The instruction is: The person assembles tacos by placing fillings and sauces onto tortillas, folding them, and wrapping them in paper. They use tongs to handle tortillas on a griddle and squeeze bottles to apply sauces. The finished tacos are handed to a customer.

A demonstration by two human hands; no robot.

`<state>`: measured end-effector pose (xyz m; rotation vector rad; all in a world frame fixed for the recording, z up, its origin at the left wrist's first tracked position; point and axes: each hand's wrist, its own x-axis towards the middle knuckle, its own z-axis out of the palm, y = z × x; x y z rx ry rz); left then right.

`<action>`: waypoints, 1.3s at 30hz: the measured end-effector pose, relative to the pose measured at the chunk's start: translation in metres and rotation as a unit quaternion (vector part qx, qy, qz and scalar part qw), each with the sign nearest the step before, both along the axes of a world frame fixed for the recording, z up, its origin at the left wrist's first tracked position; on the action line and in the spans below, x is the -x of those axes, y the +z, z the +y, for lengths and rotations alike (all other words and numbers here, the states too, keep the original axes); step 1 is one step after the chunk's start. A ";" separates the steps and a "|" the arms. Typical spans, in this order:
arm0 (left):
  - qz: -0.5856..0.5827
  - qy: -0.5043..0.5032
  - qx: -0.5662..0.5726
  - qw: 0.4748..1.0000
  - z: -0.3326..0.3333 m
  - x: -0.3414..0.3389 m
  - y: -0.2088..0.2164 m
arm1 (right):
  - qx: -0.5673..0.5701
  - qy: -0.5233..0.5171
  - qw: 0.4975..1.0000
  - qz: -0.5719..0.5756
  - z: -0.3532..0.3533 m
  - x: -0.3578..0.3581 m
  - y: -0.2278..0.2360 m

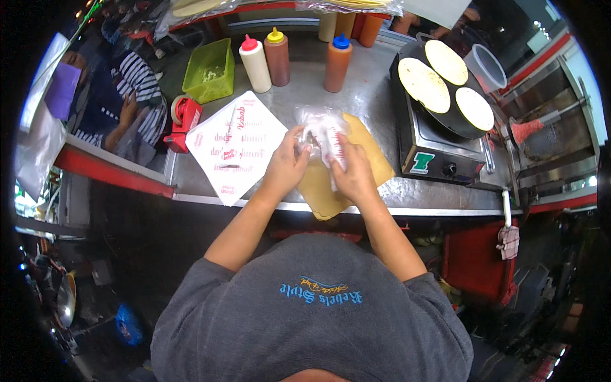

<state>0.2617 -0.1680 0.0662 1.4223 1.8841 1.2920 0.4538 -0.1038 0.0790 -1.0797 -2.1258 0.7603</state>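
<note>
- Your left hand (287, 162) has its grip closed on the near left side of a clear plastic bag (310, 114), thumb and fingers pinching.
- Your right hand (354, 169) grips a white paper packet with red print (333, 145), thumb on its near part.
- Both things are between your 2 hands, near the front of the counter (375, 76), over the brown paper (375, 153).
- How far along: the packet and the bag are together in your hands, and the work looks partway. You cannot tell from here whether the packet is inside the bag, or what it contains.
- What seems left: the bag looks loose and crumpled, with no visible knot or tape. The tape dispenser (181, 127) is to your left, out of your grip.
- White printed sheets (210, 143) lie flat beside your left hand, unfolded.
- On your right, 3 flatbreads (423, 86) lie flat on the black griddle (450, 120), with no filling visible.
- At the back, 3 sauce bottles (338, 67) stand upright and capped, the 2 on the left beside a green tub (194, 79).
</note>
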 end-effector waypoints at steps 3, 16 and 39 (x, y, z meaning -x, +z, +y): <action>0.119 -0.042 -0.050 0.991 -0.003 0.002 -0.006 | 0.032 -0.014 0.998 -0.061 -0.004 -0.021 0.003; -0.099 -0.058 0.007 0.993 -0.022 0.009 -0.043 | -0.091 -0.078 0.993 0.012 0.012 0.042 -0.028; -0.103 -0.051 -0.087 0.990 -0.012 0.017 -0.017 | 0.269 0.081 0.953 0.117 -0.020 -0.002 0.069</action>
